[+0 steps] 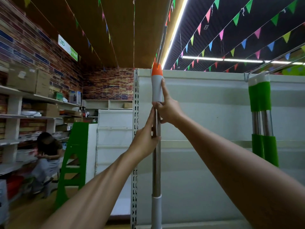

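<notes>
Both hands are holding an upright steel pole in front of a white shelf unit. The left hand is gripping the shaft, thumb lying across it. Just above, the right hand is clasping the shaft under the orange-and-white handle, forefinger pointing up along it. Green-sleeved poles are hanging to the right.

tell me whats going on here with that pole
A person holds a steel pole upright with both hands in front of a white shop shelf. The right hand grips it just under the white-and-orange grip, index finger stretched up along that grip. The left hand holds the pole just below, thumb round it. The grip's top meets a metal rod overhead. Green-sleeved poles hang to the right.
</notes>
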A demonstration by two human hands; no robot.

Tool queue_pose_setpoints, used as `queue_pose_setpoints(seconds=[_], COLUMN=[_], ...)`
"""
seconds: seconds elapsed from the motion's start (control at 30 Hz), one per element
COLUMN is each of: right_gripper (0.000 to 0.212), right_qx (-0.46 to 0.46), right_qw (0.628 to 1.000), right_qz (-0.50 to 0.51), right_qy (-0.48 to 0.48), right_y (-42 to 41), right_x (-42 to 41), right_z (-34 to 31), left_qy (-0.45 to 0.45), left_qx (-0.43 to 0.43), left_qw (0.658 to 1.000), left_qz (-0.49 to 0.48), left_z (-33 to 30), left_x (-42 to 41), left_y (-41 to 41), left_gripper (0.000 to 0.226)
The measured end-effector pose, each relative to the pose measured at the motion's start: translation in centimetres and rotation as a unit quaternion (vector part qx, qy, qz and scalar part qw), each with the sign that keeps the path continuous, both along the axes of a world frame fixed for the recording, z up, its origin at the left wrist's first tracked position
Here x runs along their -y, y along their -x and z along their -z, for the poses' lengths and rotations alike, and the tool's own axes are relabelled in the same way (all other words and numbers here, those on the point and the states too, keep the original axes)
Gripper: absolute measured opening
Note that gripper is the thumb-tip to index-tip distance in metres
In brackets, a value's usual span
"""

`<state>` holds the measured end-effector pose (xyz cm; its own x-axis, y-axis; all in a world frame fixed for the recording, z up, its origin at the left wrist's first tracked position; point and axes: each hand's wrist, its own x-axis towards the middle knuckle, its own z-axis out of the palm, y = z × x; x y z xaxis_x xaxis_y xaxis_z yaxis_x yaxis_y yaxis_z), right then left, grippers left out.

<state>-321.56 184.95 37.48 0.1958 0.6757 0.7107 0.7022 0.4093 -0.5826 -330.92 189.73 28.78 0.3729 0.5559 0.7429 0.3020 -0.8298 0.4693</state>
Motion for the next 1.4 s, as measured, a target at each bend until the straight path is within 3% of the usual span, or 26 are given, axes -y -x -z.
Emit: queue_pose_setpoints(seconds=[0.33,0.73,1.23,1.4], right_gripper=[0.078,0.080,0.078,0.083], right_qx=[-0.001,-0.016,-0.030,0.005], right_qw=[0.999,0.998,0.998,1.000], right_qz=[0.018,-0.031,-0.054,-0.023], right_qy=[0.042,0.055,0.013,0.000], right_y=[-0.4,-1.8,-3.0,-2.5], right_x=[-2.4,-5.2,-6.4,-6.1], right_z=[-0.2,-0.2,2.1,2.7], left_qy=[0.016,0.005,0.028,0.049], left_qx=[0.007,0.010,0.026,0.040], left_qw=[0.999,0.998,0.996,0.997], left_qz=[-0.027,-0.065,-0.075,-0.054], left_z=[-0.2,0.3,0.6,0.8], left_x=[-2.0,-3.7,-3.8,-3.8], left_y=[-1.1,-2.3,-2.7,-2.4], left_gripper=[0.103,0.101,0.092,0.089])
